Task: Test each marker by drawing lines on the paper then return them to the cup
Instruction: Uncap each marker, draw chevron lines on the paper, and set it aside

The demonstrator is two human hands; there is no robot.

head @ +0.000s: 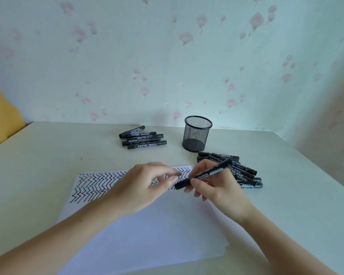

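Head view: from where I stand, I see a person at a pale tabletop [48,165] that stands against a wall with pink flower wallpaper [167,56]. A white paper [147,225] lies in front of the person. Its far part is covered with rows of black zigzag lines [95,183], and the near part is blank.

The right hand [216,187] holds one black marker [205,174] above the right far corner of the paper. Its fingers [197,183] are curled around the barrel and pinch it, with the thumb on top. The marker is tilted; the lower end points left toward the other hand and the upper end points to the right and away. I cannot tell if the cap is on.

The left hand [145,183] is over the paper, just beside the lower end of the marker. Its fingers are loosely bent and a little apart, and the thumb and forefinger reach toward the marker end. Whether they touch it, I cannot say, because this part is blurred.

A black mesh cup [197,135] stands upright at the far side of the tabletop. To the left of the cup lies a small group of markers [143,138], side by side. To the right of the paper, near the cup, lies a bigger heap of markers [244,171], partly behind the right hand.
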